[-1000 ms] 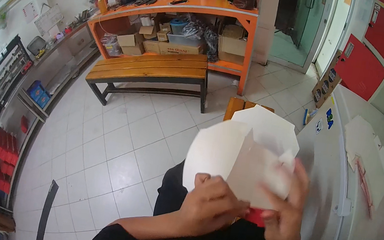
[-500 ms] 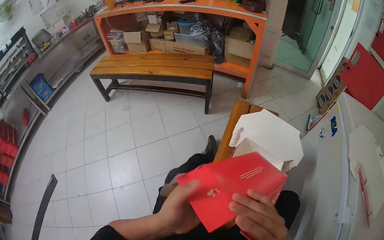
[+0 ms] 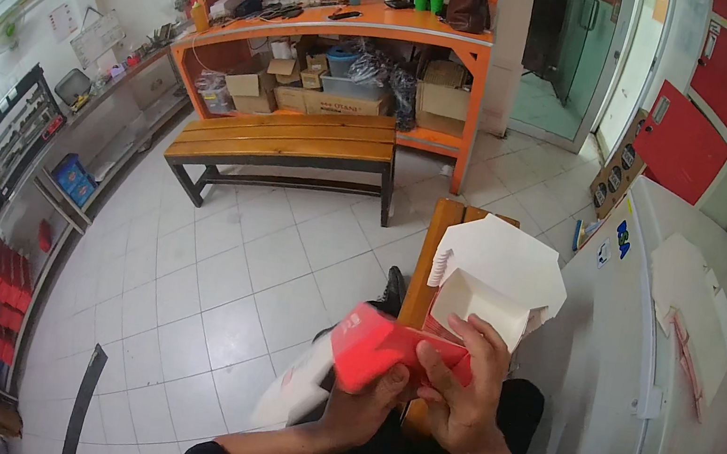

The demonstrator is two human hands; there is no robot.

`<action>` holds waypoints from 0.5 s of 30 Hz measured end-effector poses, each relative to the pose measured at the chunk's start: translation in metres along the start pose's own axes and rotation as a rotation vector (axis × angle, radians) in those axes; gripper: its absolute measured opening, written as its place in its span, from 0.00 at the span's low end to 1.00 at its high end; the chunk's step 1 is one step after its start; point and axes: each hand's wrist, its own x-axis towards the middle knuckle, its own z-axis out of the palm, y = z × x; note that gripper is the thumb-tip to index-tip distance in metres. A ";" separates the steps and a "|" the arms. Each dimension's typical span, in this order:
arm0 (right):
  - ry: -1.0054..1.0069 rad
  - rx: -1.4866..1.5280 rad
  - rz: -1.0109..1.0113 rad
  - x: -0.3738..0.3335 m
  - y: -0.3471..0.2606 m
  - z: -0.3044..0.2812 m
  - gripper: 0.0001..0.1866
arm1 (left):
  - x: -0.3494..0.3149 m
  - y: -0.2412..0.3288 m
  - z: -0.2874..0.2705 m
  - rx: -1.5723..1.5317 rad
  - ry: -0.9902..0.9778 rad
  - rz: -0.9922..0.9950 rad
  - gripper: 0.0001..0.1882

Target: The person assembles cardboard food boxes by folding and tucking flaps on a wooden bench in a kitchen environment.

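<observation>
Holds a red paper carton (image 3: 406, 350) up over the lap between both hands, tilted and partly blurred. Grips its left part with the left hand (image 3: 361, 407), thumb on the near face, remaining fingers mostly hidden. Touches its right part with the right hand (image 3: 469, 386), fingers slightly spread; cannot tell whether pinching. Has a blurred white panel (image 3: 297, 386) hanging beside the left hand; cannot tell how attached. Just beyond the carton, shows nested white-lined cartons (image 3: 502, 254), lid flaps up, standing on a narrow wooden bench (image 3: 425, 275). At right, shows a white appliance (image 3: 612, 309) with flattened cartons (image 3: 691, 288) on top, then red locker doors (image 3: 684, 145) behind. Farther ahead, shows a long slatted bench (image 3: 286, 146) in front of an orange counter (image 3: 471, 120), with cardboard boxes (image 3: 330, 105) underneath, plus green cups (image 3: 435, 2) and a brown bag (image 3: 467, 9) on top. At far left, shows red packs (image 3: 11, 276) on low shelving and a black strip (image 3: 79, 410) over floor tiles (image 3: 187, 323).
</observation>
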 end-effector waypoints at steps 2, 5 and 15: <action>0.051 -0.088 0.039 -0.009 0.001 0.010 0.24 | 0.001 -0.007 -0.001 0.135 -0.074 0.130 0.23; 0.168 -0.103 0.082 -0.013 -0.005 0.025 0.24 | 0.006 -0.005 0.007 0.170 -0.148 0.185 0.22; -0.040 -0.116 -0.029 -0.014 0.005 0.022 0.30 | 0.001 -0.019 -0.002 -0.093 0.090 0.043 0.20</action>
